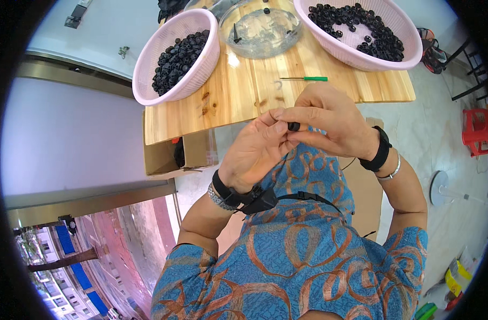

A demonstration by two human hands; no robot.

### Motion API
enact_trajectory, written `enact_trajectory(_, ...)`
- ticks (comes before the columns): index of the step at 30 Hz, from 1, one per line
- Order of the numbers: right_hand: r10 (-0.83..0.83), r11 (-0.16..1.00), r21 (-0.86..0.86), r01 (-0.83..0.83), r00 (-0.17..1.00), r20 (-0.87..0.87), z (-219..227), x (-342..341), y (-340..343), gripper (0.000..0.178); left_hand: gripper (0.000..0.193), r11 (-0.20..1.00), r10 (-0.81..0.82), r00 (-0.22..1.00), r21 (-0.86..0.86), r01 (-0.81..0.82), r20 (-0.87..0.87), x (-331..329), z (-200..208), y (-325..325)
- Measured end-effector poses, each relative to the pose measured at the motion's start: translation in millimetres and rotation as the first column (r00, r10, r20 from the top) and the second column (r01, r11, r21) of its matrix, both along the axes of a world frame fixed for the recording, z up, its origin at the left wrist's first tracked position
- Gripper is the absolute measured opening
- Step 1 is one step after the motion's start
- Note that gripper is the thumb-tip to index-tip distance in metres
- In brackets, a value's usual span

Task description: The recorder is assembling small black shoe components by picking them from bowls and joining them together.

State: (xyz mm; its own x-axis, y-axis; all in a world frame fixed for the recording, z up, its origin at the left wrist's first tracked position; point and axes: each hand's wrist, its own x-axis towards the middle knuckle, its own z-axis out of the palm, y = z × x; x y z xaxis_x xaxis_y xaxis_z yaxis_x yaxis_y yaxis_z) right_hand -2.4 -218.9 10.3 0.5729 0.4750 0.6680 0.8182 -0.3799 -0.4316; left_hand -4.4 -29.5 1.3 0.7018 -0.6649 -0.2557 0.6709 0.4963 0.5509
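My right hand (pixel 333 118) is closed, with a small black cylindrical part (pixel 293 126) between its thumb and fingers. From the other side, my left hand (pixel 256 145) brings its pinched thumb and fingertips against the same part. The fingers cover most of it, so its full shape is hidden. Both hands meet in front of my body, just off the near edge of the wooden table (pixel 238 90). Beyond them on the tabletop lies a thin tool with a green handle (pixel 315 79), beside a small pale curved piece (pixel 277 84).
Two pink baskets hold many black parts: one at the left (pixel 142 80), one at the right (pixel 361 65). Between them sits a round transparent tray (pixel 260 53) with small transparent pieces. An open cardboard box (pixel 201 152) stands under the table; a red stool (pixel 475 130) is far right.
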Motion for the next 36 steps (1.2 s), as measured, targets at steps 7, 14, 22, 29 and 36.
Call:
enact_trajectory(7,0.010,0.999,-0.046,-0.004,0.994,0.111,4,-1,1,0.035,0.018,0.999,0.041,0.996,0.008,-0.041,0.075,-9,4,-2)
enact_trajectory(14,0.015,0.993,-0.121,0.002,0.989,0.144,6,-3,4,0.037,0.020,0.994,0.111,0.943,-0.019,-0.111,0.314,-15,-4,2)
enact_trajectory(22,-0.023,1.000,0.021,0.021,0.992,0.121,6,3,9,0.035,0.026,0.980,0.200,0.919,-0.066,-0.189,0.341,-9,7,-4)
enact_trajectory(29,0.001,0.977,0.209,0.040,0.982,-0.190,11,-6,15,0.032,0.027,0.940,0.227,0.870,0.136,-0.313,0.437,3,24,20)
enact_trajectory(36,-0.096,0.980,0.152,0.130,0.972,-0.214,10,-14,-21,0.027,0.016,0.629,0.147,0.538,0.341,-0.699,0.830,71,79,86)
